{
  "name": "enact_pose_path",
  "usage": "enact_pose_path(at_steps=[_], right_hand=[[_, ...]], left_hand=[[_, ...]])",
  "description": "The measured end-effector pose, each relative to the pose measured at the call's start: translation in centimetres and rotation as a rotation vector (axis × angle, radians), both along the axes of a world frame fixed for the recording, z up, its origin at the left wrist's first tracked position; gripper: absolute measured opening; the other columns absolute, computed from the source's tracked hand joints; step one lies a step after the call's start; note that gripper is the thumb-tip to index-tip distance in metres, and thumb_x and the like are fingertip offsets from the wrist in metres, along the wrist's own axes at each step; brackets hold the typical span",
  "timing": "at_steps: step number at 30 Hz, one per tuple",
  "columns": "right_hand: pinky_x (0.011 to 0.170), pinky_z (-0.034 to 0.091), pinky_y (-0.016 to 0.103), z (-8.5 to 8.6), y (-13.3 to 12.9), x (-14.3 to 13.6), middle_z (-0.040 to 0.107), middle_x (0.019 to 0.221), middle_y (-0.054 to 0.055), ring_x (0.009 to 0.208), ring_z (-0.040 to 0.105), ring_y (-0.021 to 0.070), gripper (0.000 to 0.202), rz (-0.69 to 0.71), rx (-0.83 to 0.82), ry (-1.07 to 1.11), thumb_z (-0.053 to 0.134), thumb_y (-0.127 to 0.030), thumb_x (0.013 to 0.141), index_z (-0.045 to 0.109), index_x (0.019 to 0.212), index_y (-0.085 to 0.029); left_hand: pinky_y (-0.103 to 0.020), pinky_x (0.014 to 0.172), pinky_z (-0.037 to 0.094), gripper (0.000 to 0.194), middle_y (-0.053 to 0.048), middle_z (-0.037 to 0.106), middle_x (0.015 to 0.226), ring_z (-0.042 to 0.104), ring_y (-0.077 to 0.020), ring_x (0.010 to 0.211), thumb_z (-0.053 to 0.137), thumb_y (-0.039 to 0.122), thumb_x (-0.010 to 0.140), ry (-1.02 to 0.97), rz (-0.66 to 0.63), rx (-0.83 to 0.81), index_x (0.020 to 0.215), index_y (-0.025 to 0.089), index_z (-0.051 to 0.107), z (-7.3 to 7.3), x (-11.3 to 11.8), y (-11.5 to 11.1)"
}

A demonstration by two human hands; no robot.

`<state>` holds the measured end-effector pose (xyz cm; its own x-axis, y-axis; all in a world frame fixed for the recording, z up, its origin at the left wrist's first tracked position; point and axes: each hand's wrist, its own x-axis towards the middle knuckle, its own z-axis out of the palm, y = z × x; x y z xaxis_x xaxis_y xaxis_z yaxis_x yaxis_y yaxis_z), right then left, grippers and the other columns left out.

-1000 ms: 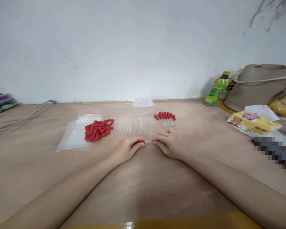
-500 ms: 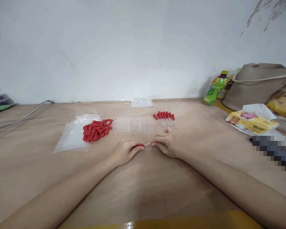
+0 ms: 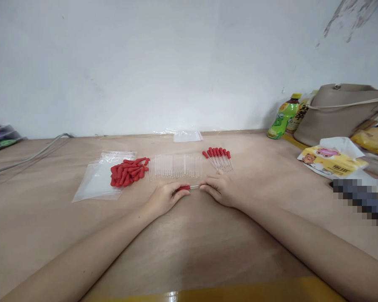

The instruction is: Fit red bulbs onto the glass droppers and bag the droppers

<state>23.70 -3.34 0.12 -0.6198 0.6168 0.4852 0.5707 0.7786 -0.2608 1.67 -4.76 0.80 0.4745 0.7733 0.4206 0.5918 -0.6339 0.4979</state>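
Between finger and thumb, my left hand (image 3: 167, 197) pinches a red rubber bulb (image 3: 184, 188). A thin clear tube (image 3: 194, 187) runs from the bulb's mouth to my right hand (image 3: 219, 188), whose fingers are closed on its other end. Behind my left hand, a heap of red bulbs (image 3: 126, 173) lies on clear plastic bags (image 3: 94, 180). A row of clear tubes (image 3: 176, 165) lies in the middle. Several tubes fitted with red bulbs (image 3: 219, 156) are fanned out just behind my right hand.
At the right stand a green bottle (image 3: 284, 117) and a beige bag (image 3: 330, 113), with a yellow tissue pack (image 3: 334, 159) and a pixelated dark object (image 3: 362, 199) in front. A small clear bag (image 3: 187, 136) lies by the wall. A grey cable (image 3: 34, 156) crosses the left.
More of the red bulb shows at my left fingertips, and the bulb and tube lie closer to level. Both hands have shifted very slightly; both grips remain.
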Motion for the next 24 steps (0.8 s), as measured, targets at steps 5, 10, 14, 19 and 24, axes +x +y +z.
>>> enact_pose_path(at_steps=[5, 10, 14, 19, 24], right_hand=[[0.069, 0.035, 0.027, 0.4, -0.2, 0.5, 0.062, 0.079, 0.004, 0.074, 0.054, 0.0142, 0.016, 0.003, -0.082, 0.073, 0.042, -0.024, 0.086, 0.057, 0.083, -0.018], [0.072, 0.028, 0.03, 0.3, -0.6, -0.2, 0.062, 0.071, 0.001, 0.063, 0.052, 0.0113, 0.02, -0.047, -0.001, 0.058, 0.039, -0.024, 0.087, 0.055, 0.078, -0.017], [0.07, 0.025, 0.029, 0.1, -0.8, -0.5, 0.06, 0.066, 0.0, 0.058, 0.047, 0.0099, 0.025, -0.073, 0.033, 0.038, 0.036, -0.026, 0.088, 0.055, 0.075, -0.017], [0.068, 0.022, 0.029, 0.4, -1.1, -0.8, 0.058, 0.06, -0.001, 0.053, 0.043, 0.0092, 0.03, -0.073, 0.034, -0.028, 0.035, -0.025, 0.088, 0.053, 0.066, -0.016], [0.067, 0.022, 0.028, 0.8, -1.5, -1.4, 0.057, 0.056, -0.001, 0.051, 0.04, 0.0088, 0.032, -0.069, -0.013, -0.069, 0.035, -0.023, 0.087, 0.05, 0.06, -0.016]], left_hand=[[-0.023, 0.068, 0.05, 0.016, 0.0, 0.068, 0.084, 0.063, -0.0127, 0.073, 0.055, 0.027, 0.08, -0.064, 0.003, -0.14, 0.091, 0.019, 0.063, 0.5, 0.1, 0.0], [-0.022, 0.064, 0.049, 0.017, 0.001, 0.068, 0.079, 0.062, -0.0123, 0.07, 0.052, 0.029, 0.081, -0.093, 0.0, -0.12, 0.087, 0.019, 0.064, 0.1, 0.0, -0.1], [-0.022, 0.065, 0.049, 0.02, 0.0, 0.068, 0.081, 0.062, -0.0126, 0.07, 0.052, 0.032, 0.082, -0.095, -0.019, -0.136, 0.091, 0.018, 0.063, -0.2, -0.1, -0.3], [-0.023, 0.067, 0.049, 0.022, 0.0, 0.068, 0.085, 0.062, -0.0126, 0.072, 0.052, 0.032, 0.082, -0.065, -0.033, -0.157, 0.095, 0.019, 0.062, -0.6, -0.2, -0.5], [-0.023, 0.068, 0.05, 0.022, -0.001, 0.068, 0.086, 0.062, -0.0127, 0.072, 0.05, 0.032, 0.083, -0.009, -0.067, -0.131, 0.097, 0.019, 0.061, -1.0, -0.4, -0.4]])
